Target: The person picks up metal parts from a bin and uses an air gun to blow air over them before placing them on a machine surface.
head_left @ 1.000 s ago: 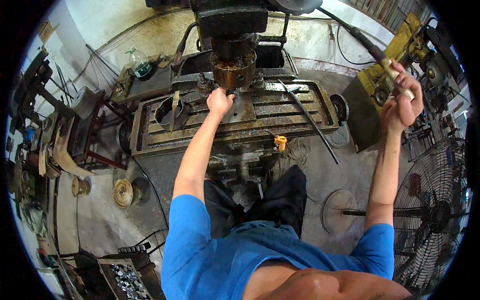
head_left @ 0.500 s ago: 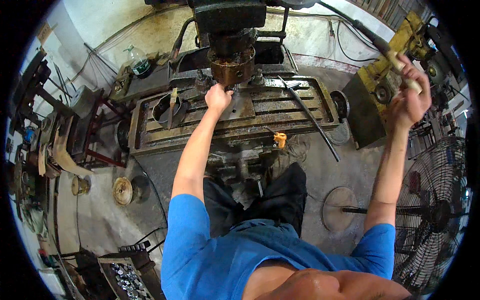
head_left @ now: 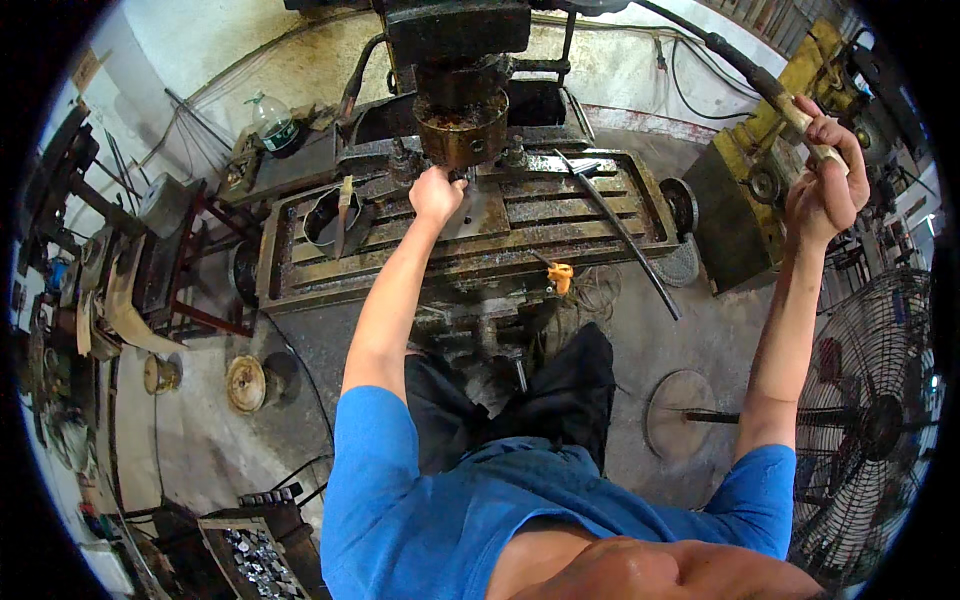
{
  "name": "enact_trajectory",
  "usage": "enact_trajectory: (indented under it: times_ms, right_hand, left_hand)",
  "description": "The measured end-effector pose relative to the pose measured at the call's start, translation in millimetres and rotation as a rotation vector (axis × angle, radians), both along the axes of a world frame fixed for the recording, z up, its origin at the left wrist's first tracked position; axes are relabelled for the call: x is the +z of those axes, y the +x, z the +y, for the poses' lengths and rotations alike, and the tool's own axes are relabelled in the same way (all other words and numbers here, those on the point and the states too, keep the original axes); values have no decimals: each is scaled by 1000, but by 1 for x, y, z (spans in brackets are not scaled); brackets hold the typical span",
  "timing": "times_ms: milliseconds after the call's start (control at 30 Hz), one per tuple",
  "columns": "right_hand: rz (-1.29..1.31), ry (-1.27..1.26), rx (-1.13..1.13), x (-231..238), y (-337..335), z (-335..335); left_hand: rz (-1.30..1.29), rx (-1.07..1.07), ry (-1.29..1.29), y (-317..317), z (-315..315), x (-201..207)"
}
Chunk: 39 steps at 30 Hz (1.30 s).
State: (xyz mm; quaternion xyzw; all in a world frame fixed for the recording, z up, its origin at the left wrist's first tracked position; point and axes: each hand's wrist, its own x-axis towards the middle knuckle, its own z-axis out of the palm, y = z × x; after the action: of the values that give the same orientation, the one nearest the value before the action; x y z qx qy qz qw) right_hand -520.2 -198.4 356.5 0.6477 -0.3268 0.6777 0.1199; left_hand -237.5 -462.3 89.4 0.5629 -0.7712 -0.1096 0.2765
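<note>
My left hand [head_left: 438,197] is closed just under the round rusty spindle head [head_left: 468,130] of a milling or drilling machine, beside a small metal part [head_left: 470,185]. What its fingers grip is hidden. Up at the right, my right hand [head_left: 832,190] has its fingers curled round the tan, wrapped grip [head_left: 795,118] of a long dark lever [head_left: 728,58] that runs from the machine's top. Below the spindle lies a flat metal plate [head_left: 485,218] on the slotted machine table [head_left: 585,232].
An open metal can [head_left: 322,228] with a brush [head_left: 345,205] across it sits at the table's left. A long bar wrench [head_left: 625,235] juts over the front edge near an orange-handled tool [head_left: 560,277]. A large fan [head_left: 880,425] stands close to my right arm.
My right hand and the lever's grip have shifted slightly upward. My left hand stays at the same place under the spindle.
</note>
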Motion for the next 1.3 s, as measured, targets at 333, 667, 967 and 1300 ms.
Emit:
enact_trajectory:
  times_ms: [333, 667, 967, 1300]
  right_hand:
    - [-119, -85, 80, -25, 9, -6]
    - [-73, -22, 11, -1, 5, -5]
    - [-20, 12, -25, 3, 5, 5]
    - [-174, -9, -18, -18, 20, -1]
  left_hand:
    - [45, 46, 13, 1, 1, -5]
    - [-5, 50, 44, 1, -1, -7]
    - [46, 39, 6, -4, 0, -6]
    - [101, 60, -20, 2, 3, -2]
